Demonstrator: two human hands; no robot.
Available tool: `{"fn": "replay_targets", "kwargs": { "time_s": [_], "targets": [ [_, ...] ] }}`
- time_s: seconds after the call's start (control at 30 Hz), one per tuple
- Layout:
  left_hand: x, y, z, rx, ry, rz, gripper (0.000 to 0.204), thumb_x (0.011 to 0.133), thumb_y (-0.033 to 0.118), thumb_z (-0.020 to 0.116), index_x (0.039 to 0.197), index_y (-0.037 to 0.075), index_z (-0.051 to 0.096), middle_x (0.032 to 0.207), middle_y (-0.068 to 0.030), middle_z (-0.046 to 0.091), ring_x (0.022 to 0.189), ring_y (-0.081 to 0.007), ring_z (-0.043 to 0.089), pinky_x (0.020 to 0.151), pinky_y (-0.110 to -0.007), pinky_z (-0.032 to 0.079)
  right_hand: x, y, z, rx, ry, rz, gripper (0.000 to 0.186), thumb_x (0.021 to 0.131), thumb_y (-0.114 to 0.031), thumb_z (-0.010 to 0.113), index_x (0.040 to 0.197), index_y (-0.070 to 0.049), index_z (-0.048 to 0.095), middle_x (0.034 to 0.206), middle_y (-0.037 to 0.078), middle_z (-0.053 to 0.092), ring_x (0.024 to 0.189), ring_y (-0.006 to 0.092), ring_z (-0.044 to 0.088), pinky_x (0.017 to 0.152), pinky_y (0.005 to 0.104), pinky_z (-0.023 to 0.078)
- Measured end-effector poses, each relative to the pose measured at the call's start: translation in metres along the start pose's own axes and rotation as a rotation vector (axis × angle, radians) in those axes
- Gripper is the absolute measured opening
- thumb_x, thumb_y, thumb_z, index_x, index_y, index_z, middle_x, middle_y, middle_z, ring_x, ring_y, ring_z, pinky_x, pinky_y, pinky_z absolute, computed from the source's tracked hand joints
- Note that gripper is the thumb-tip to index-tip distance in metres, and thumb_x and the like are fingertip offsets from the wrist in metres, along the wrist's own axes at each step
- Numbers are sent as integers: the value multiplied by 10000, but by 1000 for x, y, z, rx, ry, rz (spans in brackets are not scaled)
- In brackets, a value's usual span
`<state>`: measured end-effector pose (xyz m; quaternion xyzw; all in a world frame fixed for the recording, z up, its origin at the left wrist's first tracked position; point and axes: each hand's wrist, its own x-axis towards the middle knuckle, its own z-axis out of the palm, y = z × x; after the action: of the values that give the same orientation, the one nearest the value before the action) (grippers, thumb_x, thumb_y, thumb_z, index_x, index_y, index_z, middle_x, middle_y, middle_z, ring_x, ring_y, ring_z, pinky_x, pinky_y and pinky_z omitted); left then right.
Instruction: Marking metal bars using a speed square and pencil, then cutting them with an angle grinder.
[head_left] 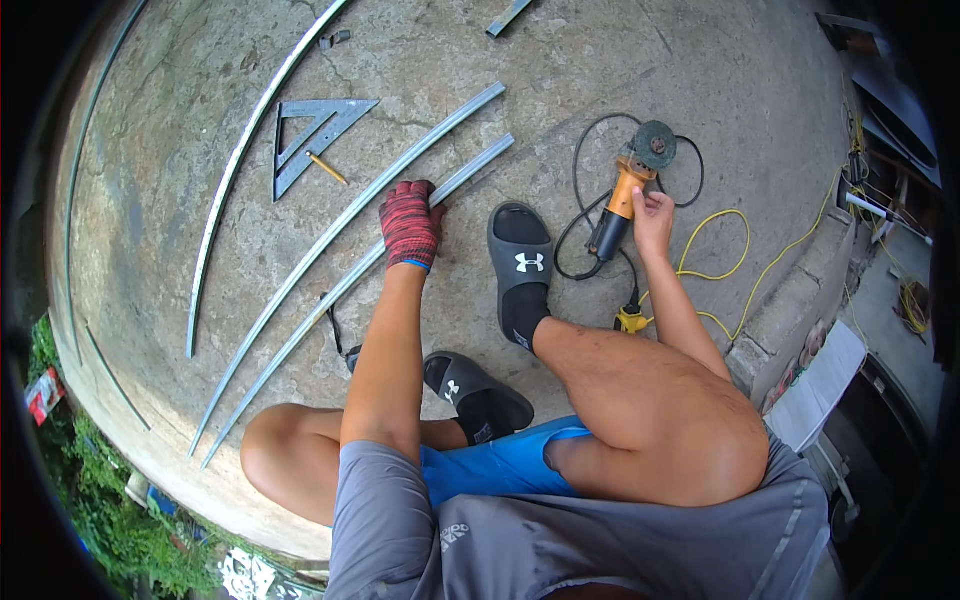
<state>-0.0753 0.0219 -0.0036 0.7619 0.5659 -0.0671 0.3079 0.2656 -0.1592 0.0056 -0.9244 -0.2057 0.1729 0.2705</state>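
At the far left, one thin metal strip (85,150) follows the edge of the concrete floor (180,270). Next to it lies one longer curved metal strip (240,160). Right of that lies one grey triangular square (310,135) with one yellow pencil (326,167) touching its lower edge.

Two metal channels lie side by side, running diagonally: the upper channel (350,215) and the lower channel (300,330). The left hand (410,225), in a red knit glove, presses palm-down on the lower channel near its upper end; it bears on the channel and is not closed around it.

Two black slippers (520,255) are on the feet, the right one planted just beside the gloved hand.

To the right, one orange angle grinder (625,190) lies on the floor, disc end away from the person, with one black cord (590,160) looped around it and one yellow cable (720,250) trailing off right. The bare right hand (652,215) rests against the grinder body; whether its fingers are closed on it cannot be told.

Judged step: the workpiece is being steadied while the tool is being reached. The next move calls for a full grasp of the grinder and a clear cord path.
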Motion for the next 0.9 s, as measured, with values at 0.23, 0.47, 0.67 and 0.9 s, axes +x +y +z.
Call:
{"fn": "replay_targets", "kwargs": {
  "time_s": [0.23,0.47,0.67,0.9],
  "targets": [
    [4,-12,-23,-357,-332,-6,381,895,209,682,1234,92,555,1119,-197,677,1067,-368,641,916,-450,498,15,-6,0,247,-368,179,607,814,-380,824,1167,40,564,1078,110,650,949,169,621,863,318,494],
    [-3,-7,-9,-212,-108,123,362,850,173,694,1195,117,598,1131,-149,651,1066,-359,621,922,-445,497,31,-4,4,369,-441,278,526,799,-304,837,1152,3,596,1042,74,662,923,159,621,850,309,486],
    [-11,4,-7,4,85,151,339,807,193,730,1136,146,665,1162,-113,621,1104,-336,570,963,-461,445,26,-35,-6,479,-581,432,303,831,-160,779,1047,-36,606,881,47,651,732,142,649,610,300,530],
    [-44,115,-4,-1019,-174,20,767,760,273,832,1383,12,469,1277,-209,577,1181,-351,570,1014,-442,454,-6,-125,-12,533,-514,211,313,836,-92,769,1072,-28,574,889,45,646,755,137,653,664,290,537]
  ]
}}
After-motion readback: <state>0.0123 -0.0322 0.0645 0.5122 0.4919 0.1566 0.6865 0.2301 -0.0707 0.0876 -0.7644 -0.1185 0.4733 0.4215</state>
